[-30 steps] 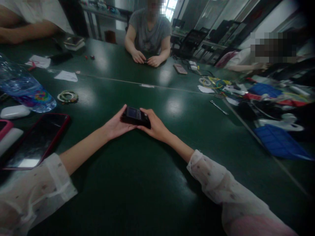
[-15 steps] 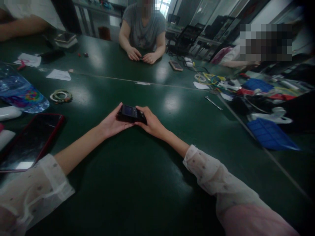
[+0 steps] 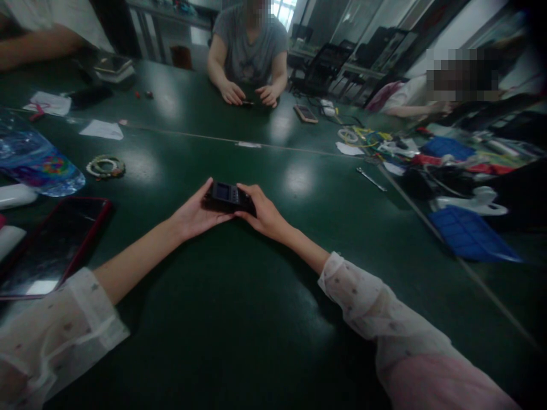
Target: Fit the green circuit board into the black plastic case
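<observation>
A small black device [image 3: 228, 196] with a dark screen and a row of small buttons is held between my two hands, over the dark green table [image 3: 239, 319]. My left hand [image 3: 194, 213] grips its left end, thumb along the edge and fingers beneath. At the right end, my right hand [image 3: 265, 213] holds it between thumb and fingers. The fingertips under the device are partly hidden.
On the left lie a red-edged phone [image 3: 55, 245], a water bottle [image 3: 43, 156] and bracelets [image 3: 106, 167]. To the right are a wrench [image 3: 371, 179], a blue tray [image 3: 472, 233] and tangled cables [image 3: 363, 135]. A person [image 3: 250, 51] sits opposite, others at both sides.
My hands and the device have barely moved. Across the table, the seated person's hands have moved apart, leaving a small dark item by one of them.
</observation>
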Demonstrator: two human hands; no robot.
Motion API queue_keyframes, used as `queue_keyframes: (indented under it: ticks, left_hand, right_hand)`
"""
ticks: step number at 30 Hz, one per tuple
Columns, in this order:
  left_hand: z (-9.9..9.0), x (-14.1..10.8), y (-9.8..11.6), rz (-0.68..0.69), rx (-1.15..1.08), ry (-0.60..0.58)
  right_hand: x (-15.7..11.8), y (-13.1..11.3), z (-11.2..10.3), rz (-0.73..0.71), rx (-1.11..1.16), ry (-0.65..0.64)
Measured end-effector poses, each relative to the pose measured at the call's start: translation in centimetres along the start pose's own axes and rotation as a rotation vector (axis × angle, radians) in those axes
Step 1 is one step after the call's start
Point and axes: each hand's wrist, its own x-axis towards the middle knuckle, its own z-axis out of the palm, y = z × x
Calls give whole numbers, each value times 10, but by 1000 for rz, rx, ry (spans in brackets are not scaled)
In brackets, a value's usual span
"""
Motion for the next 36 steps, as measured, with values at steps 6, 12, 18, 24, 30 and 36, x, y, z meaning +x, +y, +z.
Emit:
queue_keyframes:
  ticks: [6,12,18,24,30,36]
  left_hand:
    - [-1,0,-1,25,-2,-17]
    - [-4,1,-1,29,-35,-11]
    - [-1,1,-1,42,-69,40]
    - [0,1,-2,57,-41,76]
    - [-6,4,-1,16,-36,8]
    - [-9,5,0,11,-30,-38]
  right_hand:
    - [1,-1,-1,-4,7,17]
    - [0,-2,-2,4,4,36]
    - [0,-3,-3,1,6,56]
    - [0,-3,-3,-9,19,88]
    - [-1,-4,-4,7,17,140]
    - [0,-5,-6,31,20,196]
